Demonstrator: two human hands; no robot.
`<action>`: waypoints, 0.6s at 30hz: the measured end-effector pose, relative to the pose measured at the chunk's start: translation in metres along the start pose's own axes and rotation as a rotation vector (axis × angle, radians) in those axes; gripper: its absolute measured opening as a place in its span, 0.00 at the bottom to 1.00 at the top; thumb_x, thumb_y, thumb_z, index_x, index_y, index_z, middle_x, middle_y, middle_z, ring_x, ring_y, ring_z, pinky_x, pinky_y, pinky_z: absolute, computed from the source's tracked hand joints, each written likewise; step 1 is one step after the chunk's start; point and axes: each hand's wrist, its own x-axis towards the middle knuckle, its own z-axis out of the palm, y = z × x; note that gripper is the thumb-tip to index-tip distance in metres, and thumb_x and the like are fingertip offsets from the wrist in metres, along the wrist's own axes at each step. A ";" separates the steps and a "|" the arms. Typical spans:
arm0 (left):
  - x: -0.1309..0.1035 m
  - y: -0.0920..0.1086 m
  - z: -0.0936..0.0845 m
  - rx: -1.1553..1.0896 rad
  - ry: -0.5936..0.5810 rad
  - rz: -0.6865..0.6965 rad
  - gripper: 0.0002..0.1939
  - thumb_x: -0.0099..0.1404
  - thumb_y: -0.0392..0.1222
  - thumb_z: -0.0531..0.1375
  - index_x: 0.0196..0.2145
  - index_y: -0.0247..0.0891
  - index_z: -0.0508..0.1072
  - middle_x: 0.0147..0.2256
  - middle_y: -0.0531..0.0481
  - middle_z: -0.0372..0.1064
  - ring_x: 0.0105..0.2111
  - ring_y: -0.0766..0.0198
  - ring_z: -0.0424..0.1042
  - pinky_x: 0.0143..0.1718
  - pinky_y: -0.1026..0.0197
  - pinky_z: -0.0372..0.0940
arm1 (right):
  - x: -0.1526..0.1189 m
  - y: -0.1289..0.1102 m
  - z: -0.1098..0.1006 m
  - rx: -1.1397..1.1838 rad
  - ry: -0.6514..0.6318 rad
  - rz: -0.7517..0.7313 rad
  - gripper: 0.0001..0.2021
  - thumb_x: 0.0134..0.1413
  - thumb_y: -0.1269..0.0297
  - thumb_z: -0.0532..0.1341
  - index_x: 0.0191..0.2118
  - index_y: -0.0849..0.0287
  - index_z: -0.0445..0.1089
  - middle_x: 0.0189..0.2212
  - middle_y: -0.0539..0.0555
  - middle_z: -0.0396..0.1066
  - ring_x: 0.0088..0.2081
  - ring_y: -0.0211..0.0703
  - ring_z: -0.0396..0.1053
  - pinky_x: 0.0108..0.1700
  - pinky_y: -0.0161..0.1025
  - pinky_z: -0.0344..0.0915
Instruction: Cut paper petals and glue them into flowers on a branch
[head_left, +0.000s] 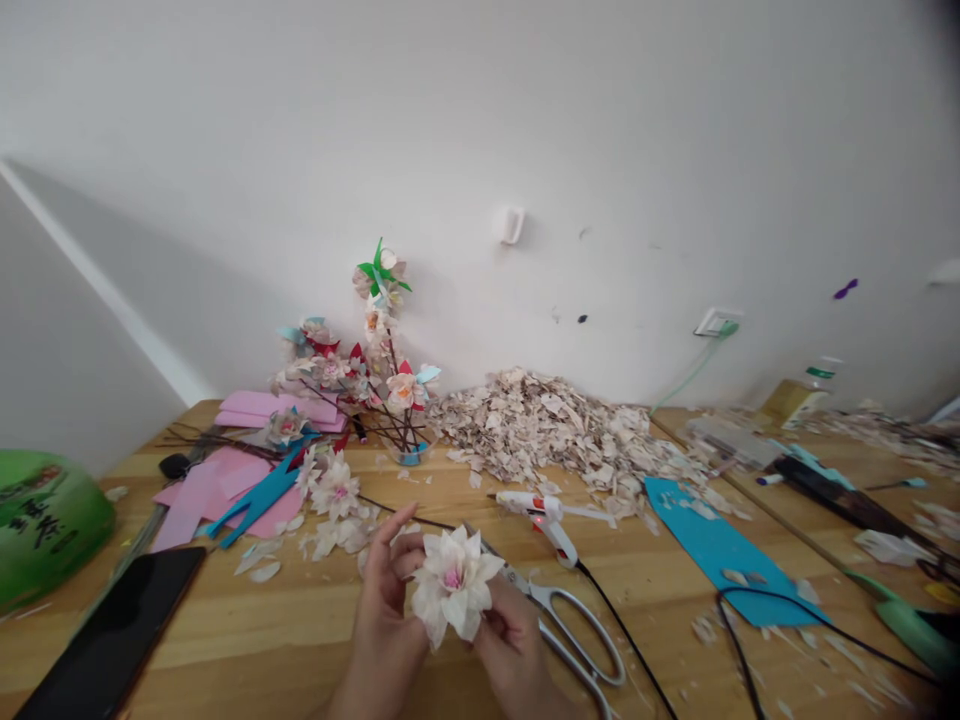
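Observation:
A white flower [457, 584] with pointed petals and a pink centre faces up between my two hands, low in the middle of the view. My left hand [391, 615] holds its left side, with the thumb at the petals and the other fingers curled behind. My right hand [514, 635] grips the flower from the lower right, its fingertips partly hidden by petals. Just beyond my right hand lie silver scissors [581, 625] and a white glue gun [541, 515] with a red light. More white flowers [335, 488] lie behind my left hand.
A heap of dried petals [540, 425] lies against the wall. Flowered branches stand in a clear cup [409, 450]. Pink sheets [225, 485], a phone [120, 630] and a green container [49, 525] are left; blue paper [727, 550], black cables and a bottle [799, 398] are right.

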 end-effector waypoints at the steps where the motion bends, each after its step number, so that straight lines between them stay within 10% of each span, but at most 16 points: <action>1: 0.000 -0.001 -0.001 0.011 -0.013 0.017 0.38 0.43 0.27 0.65 0.50 0.50 0.58 0.32 0.55 0.68 0.30 0.67 0.70 0.32 0.68 0.63 | 0.001 0.000 -0.001 -0.022 0.004 -0.007 0.08 0.51 0.65 0.57 0.24 0.54 0.69 0.20 0.47 0.64 0.26 0.39 0.61 0.30 0.33 0.58; 11: 0.031 0.000 -0.023 0.027 -0.416 -0.151 0.46 0.43 0.28 0.66 0.57 0.47 0.51 0.42 0.48 0.70 0.48 0.57 0.66 0.52 0.56 0.53 | 0.012 0.015 -0.014 0.123 0.160 0.276 0.10 0.45 0.58 0.62 0.21 0.58 0.68 0.16 0.44 0.58 0.17 0.33 0.53 0.20 0.30 0.52; 18: 0.055 0.024 -0.031 -0.176 0.113 -0.352 0.24 0.43 0.36 0.64 0.40 0.37 0.66 0.35 0.46 0.73 0.39 0.57 0.72 0.50 0.52 0.59 | 0.019 0.017 -0.013 0.204 0.241 0.458 0.16 0.43 0.51 0.61 0.20 0.58 0.61 0.14 0.42 0.54 0.16 0.30 0.49 0.18 0.29 0.46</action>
